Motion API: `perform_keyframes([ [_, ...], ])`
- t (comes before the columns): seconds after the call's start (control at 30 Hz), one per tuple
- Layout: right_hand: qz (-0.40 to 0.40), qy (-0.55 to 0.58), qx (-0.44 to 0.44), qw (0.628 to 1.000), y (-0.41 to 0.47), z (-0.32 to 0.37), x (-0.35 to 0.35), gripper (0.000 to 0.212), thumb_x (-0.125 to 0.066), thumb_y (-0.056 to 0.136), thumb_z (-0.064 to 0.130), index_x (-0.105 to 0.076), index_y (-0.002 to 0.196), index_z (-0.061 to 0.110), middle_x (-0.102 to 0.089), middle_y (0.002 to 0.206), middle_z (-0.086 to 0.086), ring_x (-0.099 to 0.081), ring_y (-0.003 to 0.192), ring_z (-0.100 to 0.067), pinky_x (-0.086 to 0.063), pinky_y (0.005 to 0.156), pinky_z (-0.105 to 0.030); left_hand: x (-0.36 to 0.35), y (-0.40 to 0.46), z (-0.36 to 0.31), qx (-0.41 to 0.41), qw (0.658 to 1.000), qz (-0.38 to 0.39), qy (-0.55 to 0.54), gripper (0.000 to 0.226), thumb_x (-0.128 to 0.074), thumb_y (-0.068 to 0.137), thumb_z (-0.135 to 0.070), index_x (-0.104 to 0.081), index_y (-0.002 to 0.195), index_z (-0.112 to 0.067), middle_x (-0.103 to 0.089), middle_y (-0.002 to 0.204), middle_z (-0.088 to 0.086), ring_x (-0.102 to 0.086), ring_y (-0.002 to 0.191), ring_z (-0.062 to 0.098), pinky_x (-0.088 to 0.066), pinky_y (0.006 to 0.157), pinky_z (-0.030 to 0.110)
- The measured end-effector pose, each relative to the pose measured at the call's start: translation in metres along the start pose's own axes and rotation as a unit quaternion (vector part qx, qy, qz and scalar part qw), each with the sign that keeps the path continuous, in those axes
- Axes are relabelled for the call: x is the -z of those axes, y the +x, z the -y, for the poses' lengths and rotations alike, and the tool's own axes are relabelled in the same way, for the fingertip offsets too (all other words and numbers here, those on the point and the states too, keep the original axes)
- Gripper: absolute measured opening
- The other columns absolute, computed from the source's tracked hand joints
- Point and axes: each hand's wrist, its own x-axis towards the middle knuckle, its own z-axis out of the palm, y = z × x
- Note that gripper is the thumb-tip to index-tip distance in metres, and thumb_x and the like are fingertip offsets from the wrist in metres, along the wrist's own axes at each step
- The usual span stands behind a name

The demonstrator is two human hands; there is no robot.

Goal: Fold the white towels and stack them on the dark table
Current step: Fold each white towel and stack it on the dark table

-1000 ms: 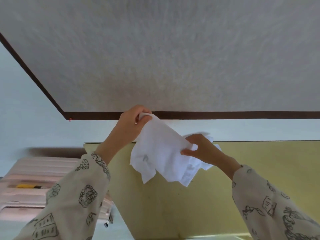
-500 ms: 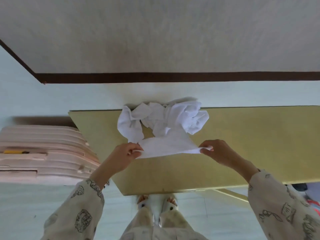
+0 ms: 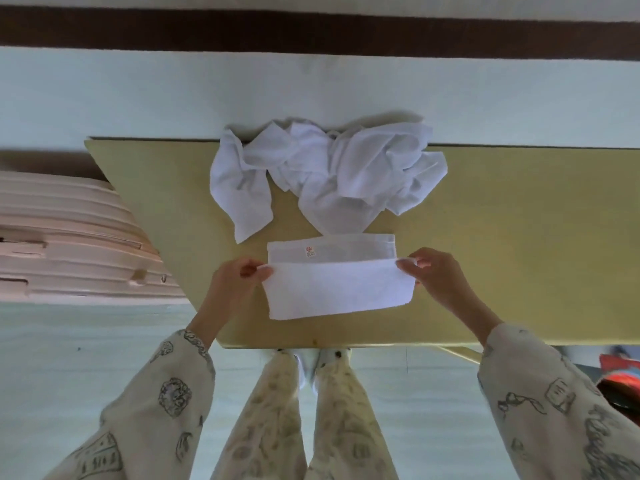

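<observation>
Towel (image 3: 337,292) half-folded on table (image 3: 519,237); both hands pinch corners.

A second earlier both hands held a rumpled white towel (image 3: 337,289) up in the air. The left hand (image 3: 235,282) and right hand (image 3: 434,277) then brought it down onto the yellow table (image 3: 519,237), stretched it flat in front of the crumpled towel pile (image 3: 325,174), and folded its near half over, each hand pinching a corner.
</observation>
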Motion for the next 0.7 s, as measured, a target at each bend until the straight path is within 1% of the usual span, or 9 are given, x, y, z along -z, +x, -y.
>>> perform_keyframes([
  [0.07,-0.009,0.061,-0.013,0.998,0.019,0.004,-0.005,0.017,-0.065,0.085,0.021,-0.066,0.092,0.005,-0.065,0.085,-0.009,-0.063,0.077,-0.028,-0.053,0.080,-0.047,-0.002,0.017,-0.002,0.008,0.999,-0.019,-0.034,0.004,-0.066,0.084,-0.020,-0.064,0.082,-0.017,-0.066,0.081,0.003,-0.064,0.082,0.026,-0.051,0.085,0.041],
  [0.1,-0.012,0.077,-0.019,0.997,0.028,0.005,-0.010,0.017,-0.063,0.086,0.021,-0.065,0.093,0.006,-0.066,0.085,-0.009,-0.063,0.078,-0.029,-0.053,0.080,-0.049,-0.003,0.024,-0.003,0.010,0.999,-0.031,-0.040,0.005,-0.065,0.084,-0.021,-0.064,0.083,-0.016,-0.067,0.083,0.005,-0.064,0.083,0.027,-0.052,0.084,0.042],
  [0.2,-0.027,0.084,-0.025,0.996,0.047,0.008,-0.020,0.012,-0.061,0.087,0.022,-0.065,0.090,0.011,-0.066,0.087,-0.007,-0.064,0.085,-0.029,-0.052,0.083,-0.049,-0.009,0.039,-0.006,0.013,0.997,-0.060,-0.035,0.012,-0.062,0.086,-0.023,-0.063,0.086,-0.011,-0.067,0.085,0.008,-0.062,0.079,0.025,-0.049,0.077,0.035],
  [0.27,-0.042,0.082,-0.026,0.995,0.059,0.006,-0.026,0.009,-0.060,0.087,0.020,-0.064,0.087,0.012,-0.065,0.083,-0.005,-0.062,0.080,-0.026,-0.052,0.081,-0.046,-0.016,0.050,-0.003,0.020,0.997,-0.072,-0.035,0.014,-0.062,0.086,-0.023,-0.064,0.088,-0.009,-0.065,0.084,0.006,-0.060,0.078,0.022,-0.047,0.072,0.029],
  [0.37,-0.058,0.066,-0.023,0.996,0.069,0.003,-0.032,0.011,-0.058,0.088,0.018,-0.065,0.088,0.010,-0.061,0.070,0.000,-0.056,0.070,-0.020,-0.046,0.070,-0.034,-0.025,0.058,-0.001,0.032,0.996,-0.076,-0.020,0.014,-0.062,0.086,-0.023,-0.064,0.089,-0.010,-0.063,0.083,0.001,-0.057,0.076,0.016,-0.041,0.066,0.019],
  [0.43,-0.069,0.053,-0.019,0.996,0.072,0.001,-0.035,0.014,-0.057,0.089,0.019,-0.067,0.092,0.008,-0.060,0.069,0.002,-0.056,0.072,-0.019,-0.042,0.070,-0.028,-0.027,0.062,0.000,0.043,0.995,-0.087,-0.022,0.011,-0.062,0.086,-0.022,-0.063,0.087,-0.011,-0.061,0.077,-0.004,-0.056,0.070,0.011,-0.039,0.061,0.015],
  [0.53,-0.080,0.040,-0.010,0.996,0.075,-0.001,-0.039,0.017,-0.056,0.090,0.019,-0.067,0.094,0.006,-0.061,0.077,0.000,-0.056,0.075,-0.017,-0.040,0.070,-0.026,-0.027,0.065,-0.001,0.051,0.995,-0.089,-0.011,0.009,-0.062,0.086,-0.022,-0.062,0.085,-0.013,-0.059,0.074,-0.006,-0.054,0.067,0.009,-0.039,0.057,0.015],
  [0.63,-0.093,0.035,0.003,0.995,0.076,-0.004,-0.043,0.014,-0.055,0.090,0.017,-0.065,0.090,0.007,-0.055,0.068,0.009,-0.050,0.065,-0.007,-0.036,0.059,-0.018,-0.027,0.065,0.001,0.054,0.995,-0.080,-0.005,0.008,-0.063,0.085,-0.020,-0.063,0.086,-0.013,-0.058,0.076,-0.005,-0.052,0.071,0.011,-0.039,0.059,0.016],
  [0.7,-0.095,0.032,0.007,0.995,0.074,-0.005,-0.045,0.011,-0.055,0.090,0.016,-0.063,0.088,0.009,-0.051,0.067,0.013,-0.046,0.063,-0.001,-0.033,0.057,-0.013,-0.026,0.064,0.002,0.053,0.996,-0.073,-0.004,0.006,-0.063,0.085,-0.018,-0.064,0.086,-0.012,-0.057,0.076,-0.004,-0.052,0.072,0.012,-0.039,0.060,0.017],
])
